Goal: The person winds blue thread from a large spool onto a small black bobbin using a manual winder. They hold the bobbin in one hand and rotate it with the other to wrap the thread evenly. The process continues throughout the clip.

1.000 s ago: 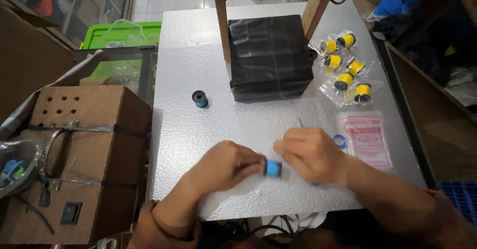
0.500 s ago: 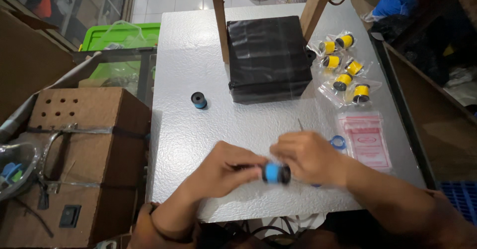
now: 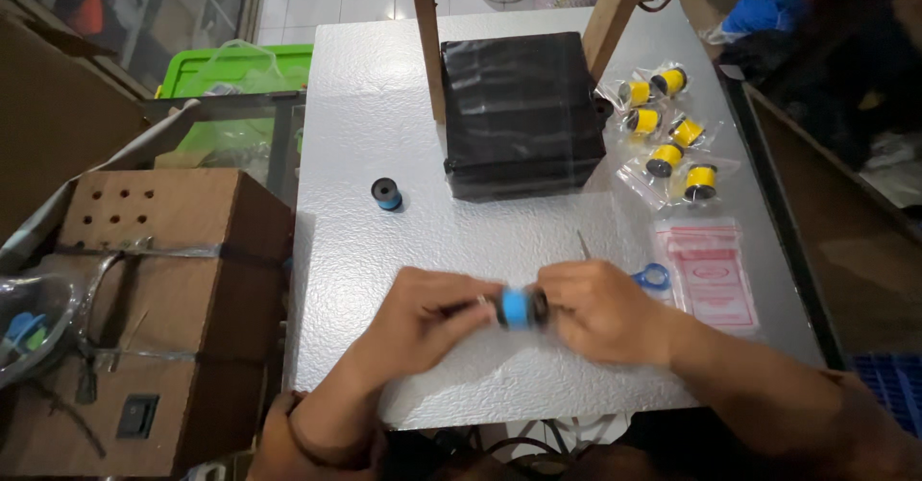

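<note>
Both hands meet over the near part of the white table. A small spool of blue thread with black ends sits between them. My left hand pinches it from the left, and my right hand grips it from the right. A thin metal point sticks up just behind my right hand, and a blue scissor handle shows at its right side.
A second blue spool stands alone left of a black wrapped box. Several bagged yellow spools lie at the right, with a stack of small clear bags below them. Two wooden posts rise behind; a brown box stands at the left.
The spool has turned between my fingers, showing more of its blue winding. My hands have stayed over the same spot near the table's front.
</note>
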